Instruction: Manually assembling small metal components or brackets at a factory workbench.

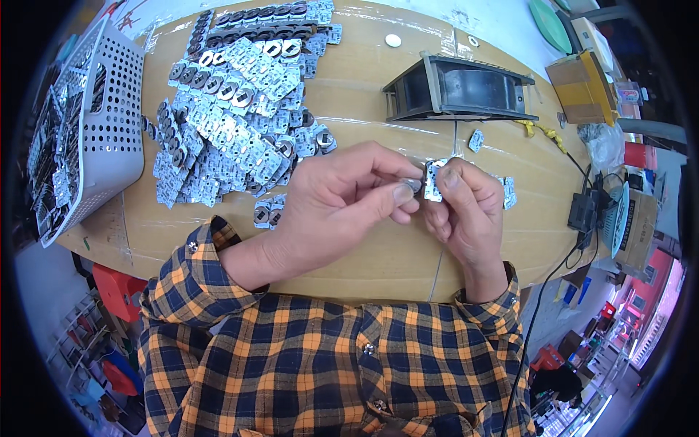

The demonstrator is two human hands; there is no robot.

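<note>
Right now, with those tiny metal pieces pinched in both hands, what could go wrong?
The right hand holds a small metal plate while the left hand presses a round part against it; either might slip and drop. The big pile of plates lies close to the left forearm, so a sweep could scatter it.

Yellow-brown cardboard box (580, 87) at the table's far right corner, flaps partly open, white carton (594, 38) just behind it, crumpled clear plastic bag (604, 143) just in front of it, brown cardboard box (641, 227) at the right edge
</note>
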